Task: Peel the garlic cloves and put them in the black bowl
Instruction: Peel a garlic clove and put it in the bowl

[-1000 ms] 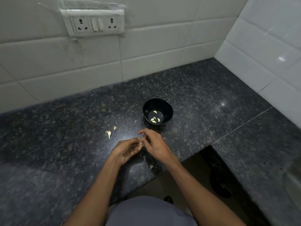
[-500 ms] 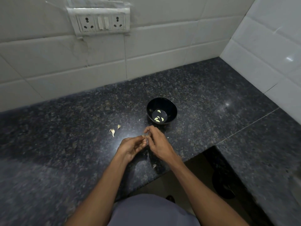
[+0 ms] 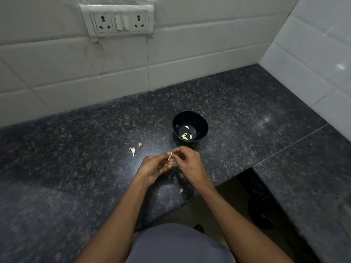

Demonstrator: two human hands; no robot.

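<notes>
Skin now lifts off clove point(image 3: 169, 156), pinched between both hands' fingertips point(image 3: 171, 161), bowl point(image 3: 201, 120) just beyond for dropping.

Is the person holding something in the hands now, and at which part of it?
Yes: a garlic clove, pinched between the fingertips of the left hand and the right hand. Its upper end is gripped; the thin lower tip hangs free.

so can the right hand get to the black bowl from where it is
Probably yes: the right hand sits just in front of the black bowl, with only bare counter between, though it pinches a garlic clove.
</notes>
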